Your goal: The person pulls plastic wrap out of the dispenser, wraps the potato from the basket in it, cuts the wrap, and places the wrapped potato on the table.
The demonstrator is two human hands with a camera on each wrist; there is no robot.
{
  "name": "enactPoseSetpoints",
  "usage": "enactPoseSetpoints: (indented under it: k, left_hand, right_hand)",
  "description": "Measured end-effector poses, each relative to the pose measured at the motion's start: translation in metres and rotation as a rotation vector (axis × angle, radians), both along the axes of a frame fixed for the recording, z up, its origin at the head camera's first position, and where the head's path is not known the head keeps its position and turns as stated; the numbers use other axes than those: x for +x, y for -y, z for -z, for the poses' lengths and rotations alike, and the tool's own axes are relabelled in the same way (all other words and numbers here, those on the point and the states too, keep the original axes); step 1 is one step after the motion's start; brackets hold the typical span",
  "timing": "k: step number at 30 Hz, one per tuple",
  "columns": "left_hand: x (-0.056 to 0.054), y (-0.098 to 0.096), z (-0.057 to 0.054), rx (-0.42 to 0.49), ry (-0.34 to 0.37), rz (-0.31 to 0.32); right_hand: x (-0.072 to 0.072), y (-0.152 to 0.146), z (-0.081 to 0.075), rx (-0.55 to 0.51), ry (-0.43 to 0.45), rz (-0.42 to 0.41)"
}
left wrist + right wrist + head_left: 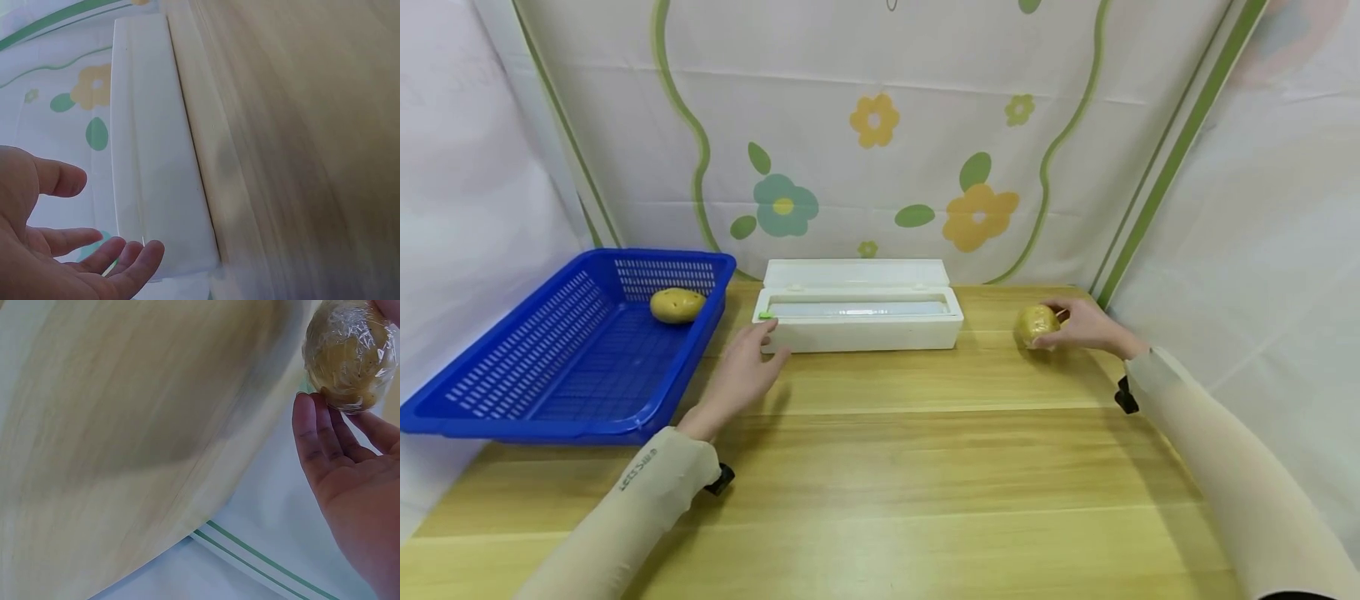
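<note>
On the right side of the table, my right hand (1078, 325) holds a potato (1036, 325) between thumb and fingers. The right wrist view shows clear plastic film wrapped and wrinkled around this potato (350, 356). My left hand (747, 367) is at the left end of a long white cling film box (857, 335), with relaxed, spread fingers and nothing in them. In the left wrist view the fingertips (153, 253) overlap the near end of the box (156, 144). Its lid (857, 273) stands raised at the back, and a roll of film (859, 309) shows inside.
A blue plastic basket (681, 379) stands on the left with one potato (676, 306) in its far right corner. A small green piece (767, 316) sits at the box's left end. Printed white curtains (880, 167) enclose the wooden table (910, 492) at the back and sides.
</note>
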State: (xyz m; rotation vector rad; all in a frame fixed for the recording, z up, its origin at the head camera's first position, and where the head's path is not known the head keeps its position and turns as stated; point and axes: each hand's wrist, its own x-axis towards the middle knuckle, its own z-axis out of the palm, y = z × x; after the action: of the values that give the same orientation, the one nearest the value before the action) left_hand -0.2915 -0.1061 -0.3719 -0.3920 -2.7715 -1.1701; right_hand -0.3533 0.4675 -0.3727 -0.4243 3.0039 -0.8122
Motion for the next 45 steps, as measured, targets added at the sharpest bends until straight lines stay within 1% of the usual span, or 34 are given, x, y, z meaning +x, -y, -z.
enactPoseSetpoints:
  k: [5,8,11,18,22,25,30,33,35,37,38,41,45]
  left_hand:
    - [-0.002,0.000,-0.002,0.014,-0.001,-0.001]
    - [-0.003,-0.001,-0.002,-0.001,-0.014,-0.003]
    - [-0.003,-0.001,-0.003,0.004,-0.022,0.000]
    - [-0.003,0.001,-0.006,0.046,-0.047,0.009]
    - [-0.003,0.003,-0.008,0.075,-0.084,0.028]
    - [-0.004,0.005,-0.011,0.086,-0.109,0.030]
    - [-0.006,0.007,-0.015,0.100,-0.125,0.032]
    - [-0.009,0.009,-0.016,0.099,-0.141,0.028]
    - [-0.011,0.011,-0.016,0.078,-0.163,0.022]
    - [-0.013,0.014,-0.016,0.051,-0.188,0.018]
    - [-0.013,0.015,-0.016,0.040,-0.197,0.017]
    - [-0.013,0.017,-0.018,0.022,-0.211,0.013]
    - [-0.014,0.018,-0.019,0.034,-0.197,0.002]
  right_hand:
    - [-0.003,-0.004,0.005,-0.004,-0.010,-0.017]
    - [-0.004,-0.009,0.009,-0.018,0.012,-0.007]
    - [-0.005,-0.014,0.009,-0.034,0.052,0.002]
    - [-0.004,-0.014,0.003,-0.068,0.151,-0.013]
    - [-0.004,-0.013,0.000,-0.064,0.172,-0.013]
    - [-0.004,-0.012,-0.001,-0.064,0.186,-0.014]
    - [-0.001,-0.008,-0.007,-0.065,0.229,0.007]
    - [0.002,0.001,-0.014,-0.031,0.179,0.029]
    - [0.005,0.011,-0.020,0.002,0.112,0.037]
    - [0.008,0.024,-0.024,0.035,0.024,0.038]
    - [0.011,0.031,-0.027,0.036,-0.007,0.038]
    - [0.018,0.056,-0.032,-0.043,-0.093,0.029]
    - [0.030,0.097,-0.037,-0.232,-0.173,0.028]
